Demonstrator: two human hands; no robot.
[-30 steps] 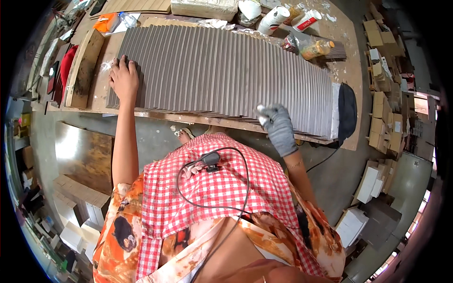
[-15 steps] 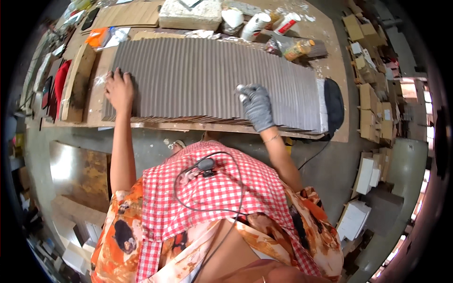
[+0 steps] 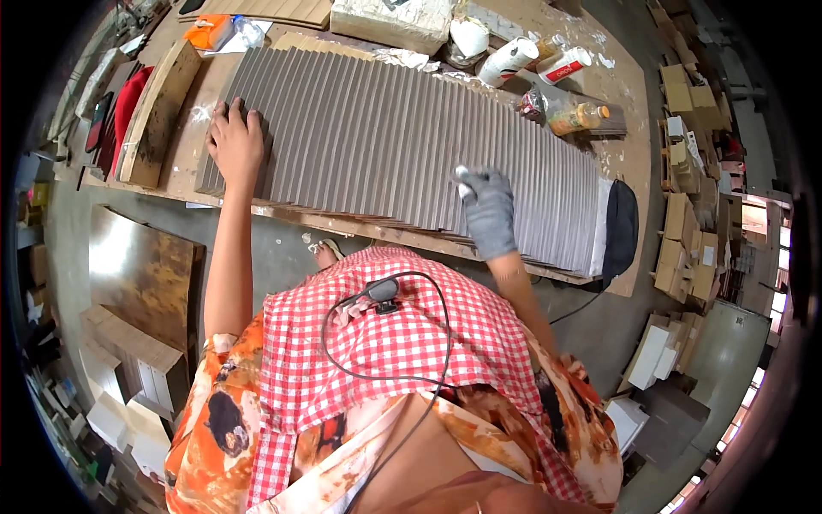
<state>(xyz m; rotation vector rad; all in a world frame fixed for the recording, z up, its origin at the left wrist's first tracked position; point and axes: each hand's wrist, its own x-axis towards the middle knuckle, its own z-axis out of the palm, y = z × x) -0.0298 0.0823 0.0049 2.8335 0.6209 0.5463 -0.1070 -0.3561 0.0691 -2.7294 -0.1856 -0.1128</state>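
A long row of thin grey-brown strips or boards (image 3: 360, 128), fanned side by side with stepped edges, lies across the worktable. My bare left hand (image 3: 235, 146) rests at the row's left end, its fingers stretched out and a little apart, holding nothing. Over the right half of the row is my right hand (image 3: 488, 214), in a grey glove, with its fingers curled together. White shows at the fingertips; whether it is a small object or part of the fingers, I cannot make out.
A wooden block (image 3: 158, 120) stands left of the row. Behind it are a white slab (image 3: 390, 24), white cans (image 3: 509, 62) and a bottle of yellowish liquid (image 3: 579, 118). A black cap-like thing (image 3: 621, 230) sits at the right end. Boxes (image 3: 676, 227) are stacked at right.
The view has shifted and turned, so the table and row appear slanted. My left hand stays at the row's left end; my right hand remains over its right half, fingers still curled.
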